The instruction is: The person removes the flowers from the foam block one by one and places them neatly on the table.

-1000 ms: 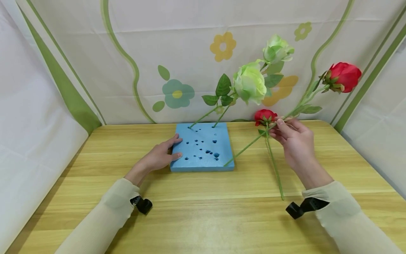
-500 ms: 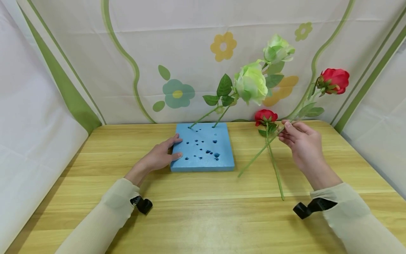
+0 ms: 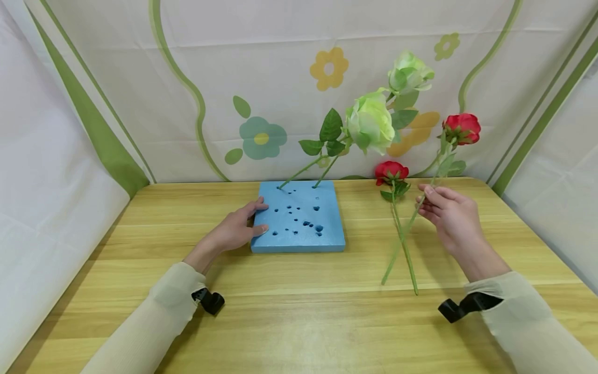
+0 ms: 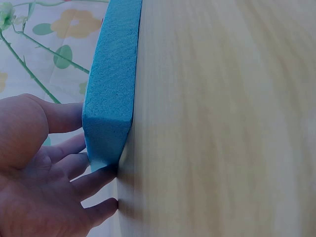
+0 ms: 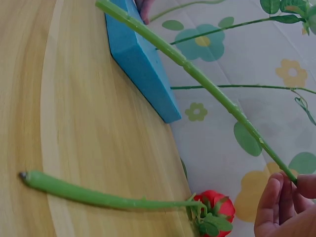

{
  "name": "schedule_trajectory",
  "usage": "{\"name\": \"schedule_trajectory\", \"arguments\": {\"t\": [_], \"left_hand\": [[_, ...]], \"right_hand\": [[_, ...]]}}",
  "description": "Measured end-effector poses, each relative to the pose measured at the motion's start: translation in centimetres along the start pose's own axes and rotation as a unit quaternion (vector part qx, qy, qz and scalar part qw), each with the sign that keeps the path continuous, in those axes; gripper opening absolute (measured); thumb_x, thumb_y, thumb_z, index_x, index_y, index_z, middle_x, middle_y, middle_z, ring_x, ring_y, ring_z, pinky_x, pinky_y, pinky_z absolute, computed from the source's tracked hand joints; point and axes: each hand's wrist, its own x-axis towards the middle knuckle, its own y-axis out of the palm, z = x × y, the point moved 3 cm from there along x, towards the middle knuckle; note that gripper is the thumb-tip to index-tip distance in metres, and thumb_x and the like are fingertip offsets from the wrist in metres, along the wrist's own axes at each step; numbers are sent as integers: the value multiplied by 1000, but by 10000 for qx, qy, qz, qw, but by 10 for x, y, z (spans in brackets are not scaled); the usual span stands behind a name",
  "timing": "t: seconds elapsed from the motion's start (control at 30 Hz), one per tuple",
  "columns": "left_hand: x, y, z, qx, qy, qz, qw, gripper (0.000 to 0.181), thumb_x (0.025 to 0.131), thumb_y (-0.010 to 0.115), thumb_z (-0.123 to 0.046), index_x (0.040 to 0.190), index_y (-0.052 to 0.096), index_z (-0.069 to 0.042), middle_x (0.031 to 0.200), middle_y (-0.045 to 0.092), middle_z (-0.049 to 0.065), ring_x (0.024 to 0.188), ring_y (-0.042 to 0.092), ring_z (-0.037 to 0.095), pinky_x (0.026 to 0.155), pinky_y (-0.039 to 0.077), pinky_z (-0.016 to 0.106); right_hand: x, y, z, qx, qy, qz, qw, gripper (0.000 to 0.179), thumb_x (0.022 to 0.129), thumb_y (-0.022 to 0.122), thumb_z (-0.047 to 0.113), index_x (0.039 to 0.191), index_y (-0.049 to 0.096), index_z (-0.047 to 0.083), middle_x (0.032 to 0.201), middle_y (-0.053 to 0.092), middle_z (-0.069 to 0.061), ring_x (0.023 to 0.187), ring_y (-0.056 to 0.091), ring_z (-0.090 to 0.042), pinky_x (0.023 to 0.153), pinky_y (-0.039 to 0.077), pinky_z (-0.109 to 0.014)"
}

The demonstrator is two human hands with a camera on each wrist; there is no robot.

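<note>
In the head view, my right hand (image 3: 450,218) pinches the green stem of a red artificial rose (image 3: 461,129), bloom up and stem slanting down to the left. Its stem crosses in front of that of a second red rose (image 3: 391,172), which lies on the table. My left hand (image 3: 233,227) rests at the left edge of a blue foam block (image 3: 299,218); its thumb touches the top, and the left wrist view has the other fingers (image 4: 101,180) fairly straight along the side. Two pale green roses (image 3: 370,122) stand tilted right, stems stuck in the block's back holes.
The wooden table (image 3: 299,311) spreads in front of the block. Behind it hangs a white curtain (image 3: 261,62) printed with flowers, with more white cloth at both sides. Several holes dot the foam's top.
My right hand has drawn back to the right with the red rose. The stem's lower end has swung from over the block to beside the lying rose's stem. My left hand has stayed still.
</note>
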Motion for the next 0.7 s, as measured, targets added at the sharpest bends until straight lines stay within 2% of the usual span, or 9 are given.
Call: {"name": "schedule_trajectory", "arguments": {"t": [0.1, 0.27, 0.43, 0.57, 0.7], "left_hand": [[0, 0, 1, -32, -12, 6, 10000, 57, 109, 60, -18, 162, 40, -7, 180, 14, 7, 167, 12, 37, 134, 15, 60], [1, 0, 1, -83, -12, 1, 10000, 57, 109, 60, -18, 161, 40, -7, 180, 14, 7, 167, 11, 36, 134, 14, 59], [1, 0, 1, -62, -8, -2, 10000, 57, 109, 60, -18, 161, 40, -7, 180, 15, 8, 167, 13, 36, 134, 15, 59], [1, 0, 0, -86, -28, 9, 10000, 56, 109, 60, -18, 160, 40, -7, 180, 15, 7, 167, 12, 36, 134, 15, 59], [1, -1, 1, -104, -20, -8, 9999, 56, 109, 60, -18, 160, 41, -6, 180, 15, 8, 167, 12, 36, 134, 15, 59]], "right_hand": [[1, -7, -1, -123, 143, -11, 9998, 11, 102, 71, 13, 104, 80, 7, 98, 80, 3, 81, 72, -12, 72, 62, -22], [4, -19, -4, -440, 405, 38, 9982, 16, 104, 68, 13, 101, 83, 13, 98, 81, 6, 81, 71, -10, 71, 60, -21], [7, -33, -6, -1089, 765, 193, 9909, 19, 107, 65, 17, 100, 82, 20, 98, 80, 10, 84, 71, -8, 70, 59, -20], [9, -43, -7, -1972, 1002, 236, 9749, 14, 108, 63, 21, 107, 77, 22, 96, 79, 14, 85, 72, -4, 72, 61, -21], [12, -51, -8, -2952, 1167, 278, 9479, 12, 110, 60, 28, 115, 70, 25, 95, 76, 22, 88, 70, 0, 75, 61, -22]]}}
